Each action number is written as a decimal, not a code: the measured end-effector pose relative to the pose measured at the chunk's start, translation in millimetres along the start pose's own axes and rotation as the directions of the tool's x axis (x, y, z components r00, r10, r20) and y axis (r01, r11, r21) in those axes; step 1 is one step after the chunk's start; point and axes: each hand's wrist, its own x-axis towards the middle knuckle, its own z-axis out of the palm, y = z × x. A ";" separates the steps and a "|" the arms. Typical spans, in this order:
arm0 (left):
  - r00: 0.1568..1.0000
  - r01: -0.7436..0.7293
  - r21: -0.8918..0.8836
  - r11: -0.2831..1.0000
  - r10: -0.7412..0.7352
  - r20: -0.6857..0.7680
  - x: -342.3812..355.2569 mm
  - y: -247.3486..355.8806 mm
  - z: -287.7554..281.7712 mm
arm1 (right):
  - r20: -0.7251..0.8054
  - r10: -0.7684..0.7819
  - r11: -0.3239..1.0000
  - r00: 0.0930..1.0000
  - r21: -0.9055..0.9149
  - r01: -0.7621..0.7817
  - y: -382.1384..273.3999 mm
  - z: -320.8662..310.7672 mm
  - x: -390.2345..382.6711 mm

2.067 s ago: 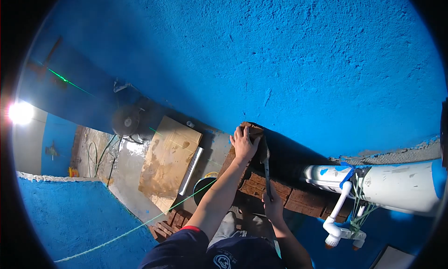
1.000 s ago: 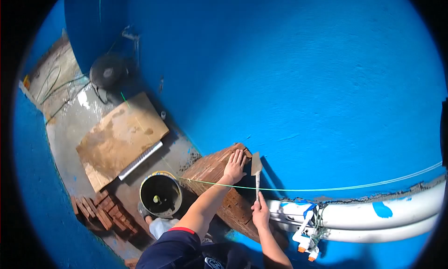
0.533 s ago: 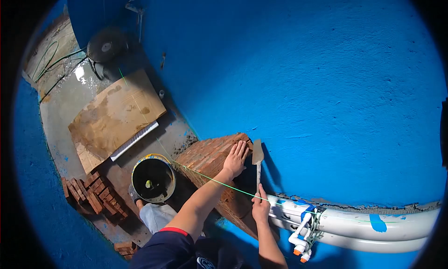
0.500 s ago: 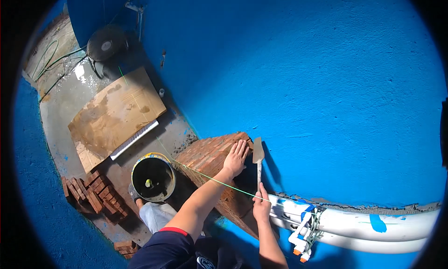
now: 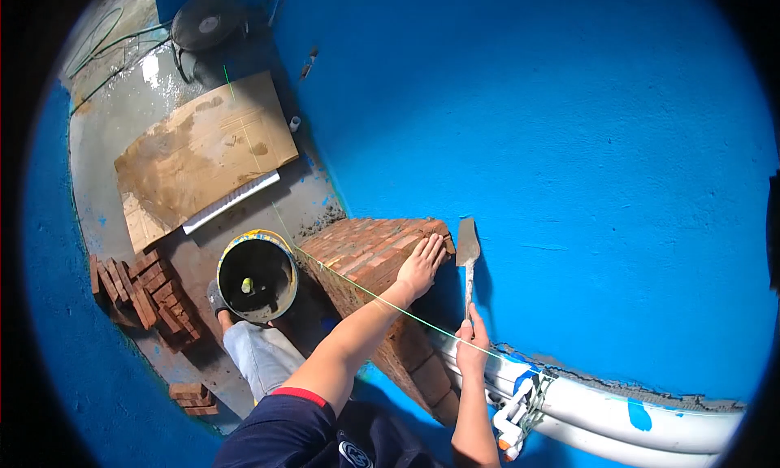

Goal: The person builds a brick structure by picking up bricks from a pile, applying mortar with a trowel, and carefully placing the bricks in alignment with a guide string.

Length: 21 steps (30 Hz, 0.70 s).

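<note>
My left hand (image 5: pixel 419 266) lies with fingers stretched out on the end of a brick column or low brick wall (image 5: pixel 366 249) against the blue wall. My right hand (image 5: pixel 472 344) grips the pale handle of a trowel (image 5: pixel 469 239), whose flat blade points up beside the end brick, just right of my left hand. A thin green string (image 5: pixel 382 302) crosses above the bricks and past both forearms. A bucket with a dark inside (image 5: pixel 268 277) stands by my foot, left of the brickwork, a small light-green object in it.
Loose brick piles (image 5: pixel 146 293) lie at the lower left. Stained cardboard (image 5: pixel 203 155) lies on the wet floor over a white strip, with a fan-like round dark machine (image 5: pixel 195 37) and hoses beyond. Thick white pipes (image 5: pixel 617 415) with fittings run along the bottom right. Blue walls (image 5: pixel 552 143) surround this.
The view has turned down and leftward, showing more floor and bucket. My left hand stays spread on the bricks; my right hand still holds the trowel, its blade now slightly farther right of the fingers.
</note>
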 end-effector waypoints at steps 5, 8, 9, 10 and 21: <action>0.999 0.014 0.023 1.000 -0.013 -0.038 0.9 2.8 7.6 | 0.092 0.012 1.000 0.996 -0.024 -0.010 13.8 2.4 14.9; 1.000 0.010 0.013 1.000 -0.009 -0.027 2.5 0.6 7.8 | 0.044 -0.058 0.995 0.997 -0.079 0.061 8.7 5.7 8.4; 1.000 0.014 0.035 0.999 -0.013 -0.028 2.8 1.2 6.2 | 0.050 -0.139 0.986 0.989 -0.089 0.143 12.1 7.8 10.5; 0.999 0.018 0.056 0.998 -0.016 -0.030 1.5 3.1 4.6 | 0.060 -0.097 0.990 0.994 -0.098 0.102 13.4 9.1 13.9; 1.000 0.015 0.073 0.997 -0.013 -0.026 2.4 -0.2 7.2 | 0.063 -0.036 0.998 0.997 -0.053 0.040 9.1 -2.0 6.4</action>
